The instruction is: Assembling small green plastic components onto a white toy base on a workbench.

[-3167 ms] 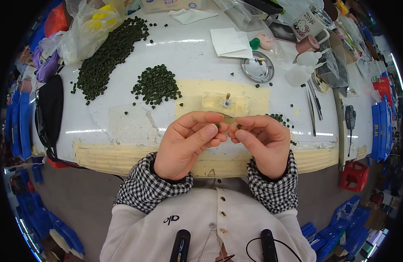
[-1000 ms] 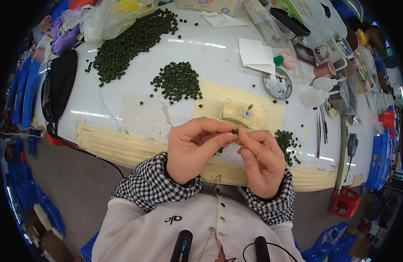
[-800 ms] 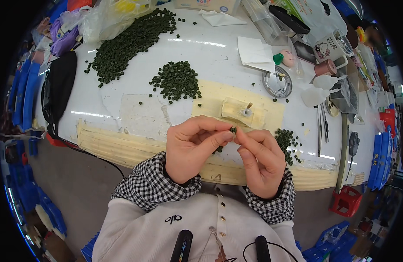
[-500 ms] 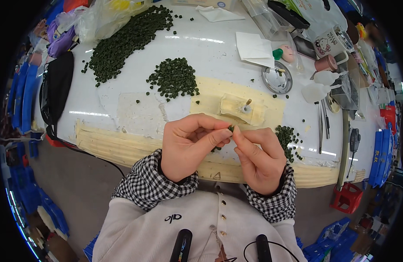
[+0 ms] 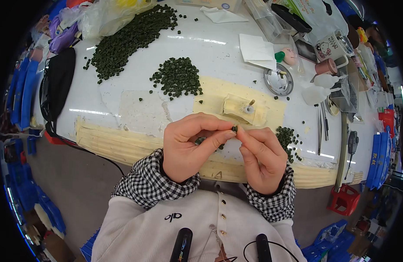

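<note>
My left hand (image 5: 190, 146) pinches a small dark green ring-like part (image 5: 234, 129) between thumb and forefinger. From the other side my right hand (image 5: 263, 159) closes its fingertips on the same part, so the two hands meet over the near edge of the table. More dark green pieces (image 5: 200, 140) show partly under my left palm; whether they lie on the table or in the hand I cannot tell. Just beyond my fingers stands a yellowish taped block (image 5: 236, 109) with a short upright peg. A small pile of green parts (image 5: 286, 136) lies beside my right hand.
Farther off are a middle pile of green parts (image 5: 177, 77) and a larger pile (image 5: 127, 43). At right are a round metal dish (image 5: 278, 85), tweezers (image 5: 319, 131), squeeze bottles (image 5: 315, 95) and a mug (image 5: 330, 46). A black cloth item (image 5: 59, 83) lies left.
The view has shifted slightly. My right fingertips have moved a little and the green part shows more between the fingers. Dark pieces under my left palm are now more visible.
</note>
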